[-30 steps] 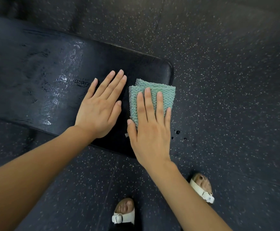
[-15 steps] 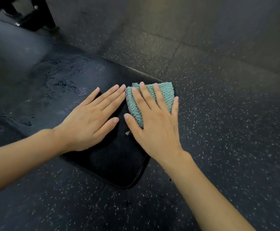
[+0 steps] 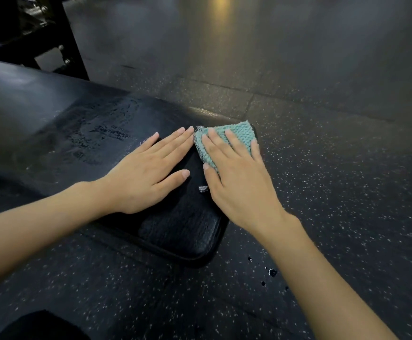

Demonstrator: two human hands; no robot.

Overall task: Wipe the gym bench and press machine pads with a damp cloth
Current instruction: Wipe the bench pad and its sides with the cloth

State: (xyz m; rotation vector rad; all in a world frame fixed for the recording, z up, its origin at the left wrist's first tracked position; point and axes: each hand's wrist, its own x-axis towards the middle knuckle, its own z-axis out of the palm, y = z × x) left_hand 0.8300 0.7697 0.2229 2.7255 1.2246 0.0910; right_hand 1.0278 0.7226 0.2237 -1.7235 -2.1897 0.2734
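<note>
Two hands are down flat on the bench pad (image 3: 182,231), and the right hand (image 3: 239,182) is doing the work. Its fingers are straight and slightly spread, pressing the folded teal cloth (image 3: 239,133) onto the far corner of the pad's short end. The cloth sits under the fingers and pokes out past the fingertips, one corner aimed away over the edge toward the floor (image 3: 335,192). A grey scrap of it peeks out below the thumb.

The left hand (image 3: 148,173) lies open and flat, holding nothing, with its fingertips all but touching the cloth's left edge.

Here's the line that matters: the pad's long axis runs off left and away toward the dark machine frame (image 3: 69,45), with wet streaks showing beyond the left hand. From the cloth, the stretch that looks drier to me lies back toward the person, along the short end to the near corner. I'd call a pull along that edge next, and the right hand is nearest. Droplets (image 3: 272,272) dot the floor by the right forearm.
</note>
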